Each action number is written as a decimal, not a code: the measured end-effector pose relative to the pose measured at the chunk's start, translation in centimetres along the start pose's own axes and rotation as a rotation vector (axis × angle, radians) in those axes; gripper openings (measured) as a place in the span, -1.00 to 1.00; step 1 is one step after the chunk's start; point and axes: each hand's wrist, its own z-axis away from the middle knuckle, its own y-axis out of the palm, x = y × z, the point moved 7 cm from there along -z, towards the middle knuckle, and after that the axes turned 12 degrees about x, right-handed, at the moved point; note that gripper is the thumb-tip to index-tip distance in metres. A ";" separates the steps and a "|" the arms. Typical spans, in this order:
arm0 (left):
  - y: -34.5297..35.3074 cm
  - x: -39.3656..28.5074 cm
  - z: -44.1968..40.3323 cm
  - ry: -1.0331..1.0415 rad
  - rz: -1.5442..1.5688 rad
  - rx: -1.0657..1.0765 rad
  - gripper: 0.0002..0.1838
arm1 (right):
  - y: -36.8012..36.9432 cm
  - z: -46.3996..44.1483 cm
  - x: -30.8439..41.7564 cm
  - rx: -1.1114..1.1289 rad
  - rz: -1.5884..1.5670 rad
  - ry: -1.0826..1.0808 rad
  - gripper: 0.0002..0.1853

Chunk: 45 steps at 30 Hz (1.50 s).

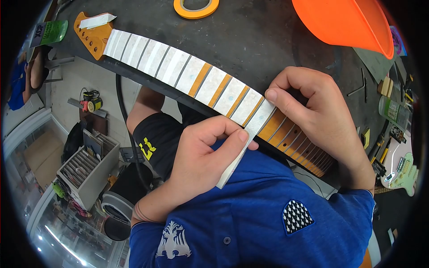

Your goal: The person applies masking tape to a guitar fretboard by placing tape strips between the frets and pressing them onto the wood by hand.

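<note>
A guitar neck lies slantwise along the near edge of the dark workbench, headstock at the far left. Strips of whitish masking tape cover much of its fretboard between the frets, with bare wood showing toward the right end. My left hand is closed, pinching the hanging lower end of a tape strip between thumb and forefinger. At the far edge of the fretboard, my right hand has thumb and forefinger pinched on that strip's upper end. Its other fingers are curled.
A yellow tape roll lies at the back of the workbench, with an orange plastic piece to its right. Hex keys and a white pickguard are at the right. A green-labelled container stands at the left.
</note>
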 end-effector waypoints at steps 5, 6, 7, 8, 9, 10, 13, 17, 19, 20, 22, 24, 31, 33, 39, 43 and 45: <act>0.0 0.0 0.0 0.004 -0.012 -0.002 -0.77 | 0.0 0.0 -0.1 0.007 0.002 0.003 -0.77; -0.1 0.0 0.0 0.005 -0.013 -0.003 -0.77 | 0.1 0.0 -0.1 0.007 -0.003 0.005 -0.77; -0.1 0.0 0.0 0.005 -0.014 -0.004 -0.77 | 0.1 0.0 0.0 0.009 -0.001 0.002 -0.77; -0.1 0.0 0.0 0.006 -0.015 -0.004 -0.77 | 0.1 0.0 0.0 0.010 0.002 -0.001 -0.77; 0.0 0.0 0.0 0.006 -0.009 -0.006 -0.77 | 0.0 0.0 0.0 0.011 0.004 -0.003 -0.77; 0.0 0.0 0.0 0.007 -0.003 -0.009 -0.76 | 0.0 0.0 0.0 0.010 0.003 -0.004 -0.77; -0.1 0.1 0.0 0.005 -0.002 -0.010 -0.76 | 0.1 0.0 -0.1 0.008 0.001 -0.006 -0.77; -0.1 0.1 0.1 -0.001 -0.017 -0.014 -0.76 | 0.2 0.1 -0.1 0.002 0.008 -0.011 -0.77; -0.1 0.1 0.2 0.008 -0.028 -0.024 -0.76 | 0.2 0.1 -0.1 -0.011 0.012 -0.023 -0.77; -0.1 0.2 0.2 0.013 -0.033 -0.029 -0.77 | 0.2 0.2 0.0 -0.020 0.013 -0.031 -0.76; -0.1 0.2 0.2 0.023 -0.034 -0.040 -0.77 | 0.2 0.2 0.1 -0.032 0.028 -0.046 -0.76; -0.1 0.1 0.2 0.036 -0.057 -0.058 -0.78 | 0.2 0.2 0.1 -0.035 0.058 -0.058 -0.76; -0.1 -0.3 0.2 0.073 -0.176 -0.131 -0.77 | 0.8 1.2 0.9 -0.141 0.231 -0.078 -0.75; -0.2 0.0 0.2 0.072 -0.165 -0.144 -0.75 | 1.2 1.6 1.0 -0.196 0.315 -0.102 -0.75; -0.3 0.5 0.0 0.093 -0.132 -0.126 -0.73 | 2.2 4.1 2.4 -0.507 0.419 -0.212 -0.84; -0.4 0.6 -0.1 0.089 -0.117 -0.111 -0.73 | 3.7 4.6 3.4 -0.584 0.569 -0.334 -0.85; -0.5 0.5 -0.1 0.070 -0.109 -0.080 -0.74 | 3.7 4.3 3.6 -0.567 0.507 -0.278 -0.88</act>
